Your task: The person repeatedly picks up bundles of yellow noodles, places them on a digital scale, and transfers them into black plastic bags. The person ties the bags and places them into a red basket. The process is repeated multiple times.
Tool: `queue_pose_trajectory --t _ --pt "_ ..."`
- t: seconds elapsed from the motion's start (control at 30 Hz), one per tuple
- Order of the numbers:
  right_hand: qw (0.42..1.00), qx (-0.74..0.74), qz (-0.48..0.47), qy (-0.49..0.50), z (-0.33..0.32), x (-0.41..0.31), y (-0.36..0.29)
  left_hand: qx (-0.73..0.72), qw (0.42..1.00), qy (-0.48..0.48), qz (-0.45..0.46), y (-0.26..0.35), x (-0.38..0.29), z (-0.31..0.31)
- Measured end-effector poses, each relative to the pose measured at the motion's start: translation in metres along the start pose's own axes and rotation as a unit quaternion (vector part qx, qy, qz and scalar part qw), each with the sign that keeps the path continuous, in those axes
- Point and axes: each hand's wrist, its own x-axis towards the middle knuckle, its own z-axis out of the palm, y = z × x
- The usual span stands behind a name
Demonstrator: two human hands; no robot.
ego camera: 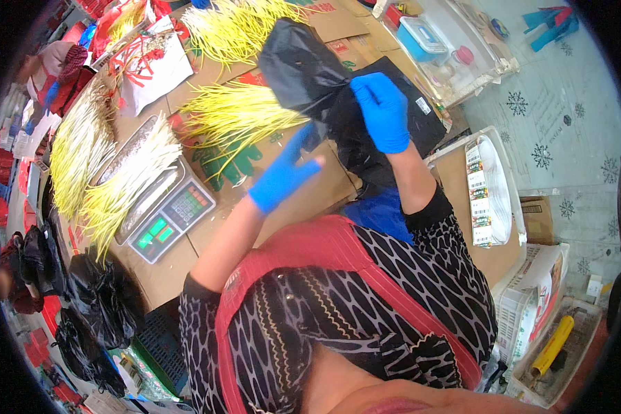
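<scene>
My right hand [380,111], in a blue glove, pinches the gathered edge of a black plastic bag [302,64]. The bag is puffed out to the upper left of that hand, above a stack of black bags [416,88]. My left hand [284,173], also blue-gloved and slightly blurred, is spread just below the bag, with the thumb tip bare. Whether its fingertips touch the bag is hard to tell. Beyond it lies a bunch of long yellow-tipped vegetable shoots [248,111]. More shoots [134,176] rest on the tray of a digital scale [171,220].
Green gloves [227,163] lie on the cardboard-covered table [310,191]. Another bundle of shoots [80,150] is left of the scale. A plastic bin [489,72] stands at upper right, a tray with labels [520,207] at right. Black bags [103,300] hang at lower left. A co-worker [57,72] is at upper left.
</scene>
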Motion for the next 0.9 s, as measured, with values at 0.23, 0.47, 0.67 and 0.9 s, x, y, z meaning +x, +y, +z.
queue_pose_trajectory --t 0.23,0.47,0.67,0.9 --pt "0.995 0.033 -0.004 -0.096 0.027 -0.035 0.04 -0.33 0.935 0.12 -0.051 -0.023 0.002 -0.039" --pt "0.912 -0.217 0.348 -0.03 0.009 -0.159 0.222 -0.484 0.83 0.273 -0.043 -0.065 -0.068 -0.113" --pt "0.928 0.01 0.371 0.037 0.005 -0.131 0.203 -0.322 0.856 0.393 0.096 0.01 -0.178 -0.173" --pt "0.769 0.332 0.212 -0.504 0.111 -0.088 -0.081 0.179 0.924 0.327 -0.084 0.005 -0.116 -0.05"
